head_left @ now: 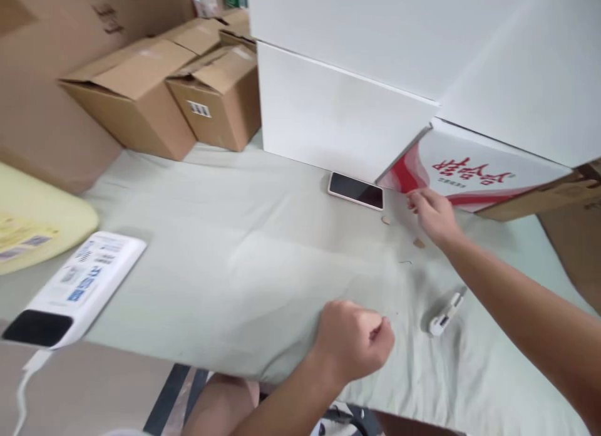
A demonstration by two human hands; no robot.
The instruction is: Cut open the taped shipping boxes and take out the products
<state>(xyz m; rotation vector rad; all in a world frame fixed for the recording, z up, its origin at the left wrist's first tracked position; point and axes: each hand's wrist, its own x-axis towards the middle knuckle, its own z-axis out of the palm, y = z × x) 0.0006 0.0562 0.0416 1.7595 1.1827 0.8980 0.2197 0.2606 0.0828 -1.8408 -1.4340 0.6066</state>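
At right of centre, the printed carton (474,173) is probably stiff, heavy if full, best held by its lower edges; red lettering seems to read "娃哈哈", smaller print illegible. Right hand (434,217) beside it pinched, left hand (352,342) at lower centre fisted; contents unclear in both

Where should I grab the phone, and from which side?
Probably pinch the near long edge of the phone, coming in low from the person's side: it lies flat, screen up, and its far long edge sits close to the white box, leaving fingers little room.
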